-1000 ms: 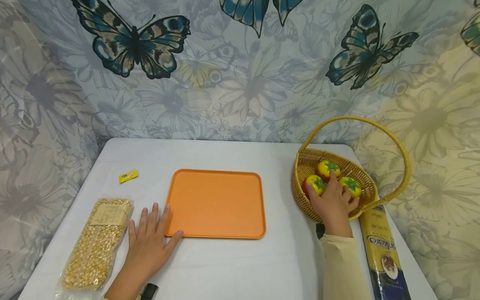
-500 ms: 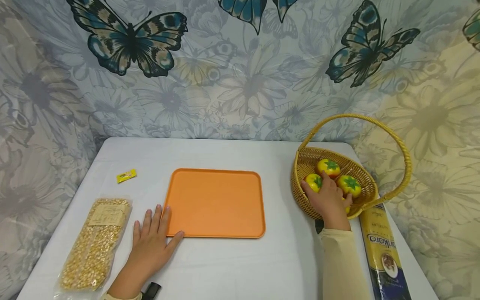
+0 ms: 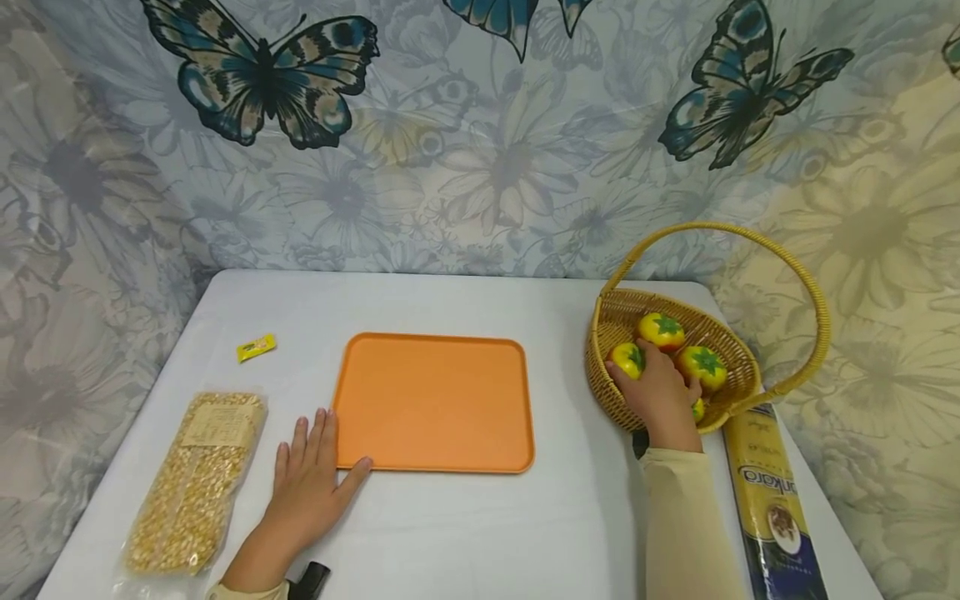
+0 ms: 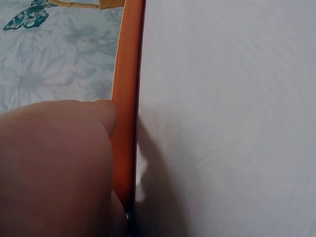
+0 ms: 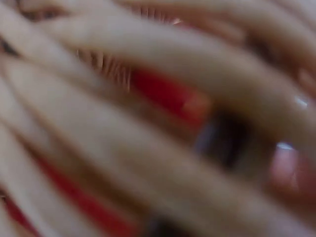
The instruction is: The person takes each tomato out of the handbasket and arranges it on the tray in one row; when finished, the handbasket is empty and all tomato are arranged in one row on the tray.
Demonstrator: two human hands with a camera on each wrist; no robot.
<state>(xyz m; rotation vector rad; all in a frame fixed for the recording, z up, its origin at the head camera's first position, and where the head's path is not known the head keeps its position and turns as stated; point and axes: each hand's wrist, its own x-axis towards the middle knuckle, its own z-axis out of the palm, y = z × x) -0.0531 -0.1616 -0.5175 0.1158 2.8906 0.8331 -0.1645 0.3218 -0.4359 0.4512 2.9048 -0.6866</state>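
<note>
A person's right hand (image 3: 663,400) reaches into a wicker basket (image 3: 622,317) at the right of a white-covered bench (image 3: 480,533), down among yellow-and-red fruit with green tops. Its thumb lies against the left fruit (image 3: 627,358), and its little finger shows above the near fruit (image 3: 698,410), which it partly hides. Whether the fingers close on either cannot be told; the right wrist view is a blur of weave with patches of red. The far fruit (image 3: 661,331) and the right fruit (image 3: 702,367) sit beyond the fingers.

The left hand (image 3: 307,492) lies spread at the near left corner of an orange tray (image 3: 442,400), its thumb against the near rim.

The fruit look smooth and light, perhaps artificial; rounded sides could slip under a loose pinch. A grip around the widest part, with the leafy top left alone, looks surest. The tray appears stiff and light, best held by its raised rim.

Left of the tray lie a bag of kernels (image 3: 191,483) and a small yellow packet (image 3: 257,347); a long pack (image 3: 776,500) lies beside the basket.
</note>
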